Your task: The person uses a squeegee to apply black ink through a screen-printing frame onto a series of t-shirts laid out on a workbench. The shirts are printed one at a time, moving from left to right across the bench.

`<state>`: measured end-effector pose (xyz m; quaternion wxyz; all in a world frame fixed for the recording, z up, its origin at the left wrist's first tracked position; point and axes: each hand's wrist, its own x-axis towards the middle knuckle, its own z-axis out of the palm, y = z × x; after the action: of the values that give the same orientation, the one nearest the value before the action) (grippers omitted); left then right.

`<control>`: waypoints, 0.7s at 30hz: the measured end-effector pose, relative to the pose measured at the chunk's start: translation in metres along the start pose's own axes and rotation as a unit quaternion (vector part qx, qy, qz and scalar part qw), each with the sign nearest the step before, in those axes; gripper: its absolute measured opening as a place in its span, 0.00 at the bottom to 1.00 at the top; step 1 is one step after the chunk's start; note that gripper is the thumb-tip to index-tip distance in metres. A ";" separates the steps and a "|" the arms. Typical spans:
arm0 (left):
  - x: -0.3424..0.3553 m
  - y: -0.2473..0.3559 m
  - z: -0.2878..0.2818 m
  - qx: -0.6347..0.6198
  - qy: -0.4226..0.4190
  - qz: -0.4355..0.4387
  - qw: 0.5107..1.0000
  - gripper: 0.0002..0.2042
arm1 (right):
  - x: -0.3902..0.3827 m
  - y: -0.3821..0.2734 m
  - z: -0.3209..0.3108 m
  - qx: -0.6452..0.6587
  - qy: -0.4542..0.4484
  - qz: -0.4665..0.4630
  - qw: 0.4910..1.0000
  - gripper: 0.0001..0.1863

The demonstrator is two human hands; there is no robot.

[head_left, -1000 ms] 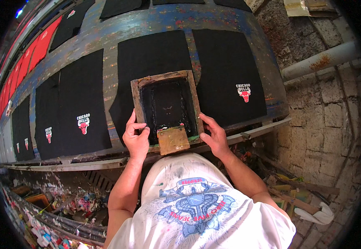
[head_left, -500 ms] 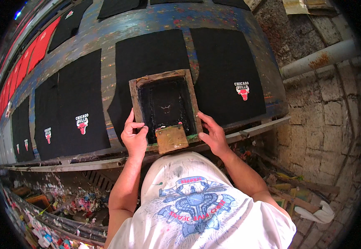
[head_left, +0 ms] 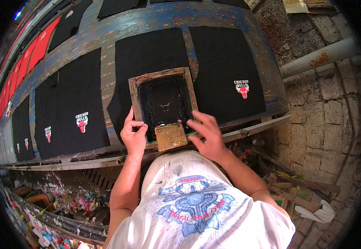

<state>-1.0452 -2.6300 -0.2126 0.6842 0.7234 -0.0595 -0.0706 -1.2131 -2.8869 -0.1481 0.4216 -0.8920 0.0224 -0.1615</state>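
A wooden screen-printing frame [head_left: 159,75] lies on a black fabric panel [head_left: 151,50] at the table's near edge. Its dark mesh shows a small bull-head outline [head_left: 165,107]. At the frame's near end rests a squeegee with a worn wooden handle [head_left: 171,137], leaning over the near rail. My left hand [head_left: 134,136] pinches the left rail between thumb and fingers. My right hand [head_left: 207,135] is over the near right corner, fingers spread and slightly blurred, holding nothing, close to the squeegee.
Printed black panels lie at right [head_left: 230,62] and left [head_left: 83,83], with red panels [head_left: 35,50] farther left. A metal rail [head_left: 267,125] edges the paint-spotted table. A rusty pipe [head_left: 321,58] crosses the brick floor at right. Scraps litter the space below the table.
My right hand has let go of the frame's right rail and moved left and inward, its fingers opening toward the squeegee. The frame has shifted very slightly; my left hand stays on it.
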 end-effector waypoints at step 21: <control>0.003 -0.007 0.000 0.073 0.000 0.024 0.997 0.08 | 0.124 -0.001 -0.007 -0.047 -0.234 -0.095 0.967 0.21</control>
<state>-1.0423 -2.6306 -0.2197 0.6308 0.7700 -0.0821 -0.0496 -1.0981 -2.9132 -0.1096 0.3557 -0.9217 -0.1543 0.0131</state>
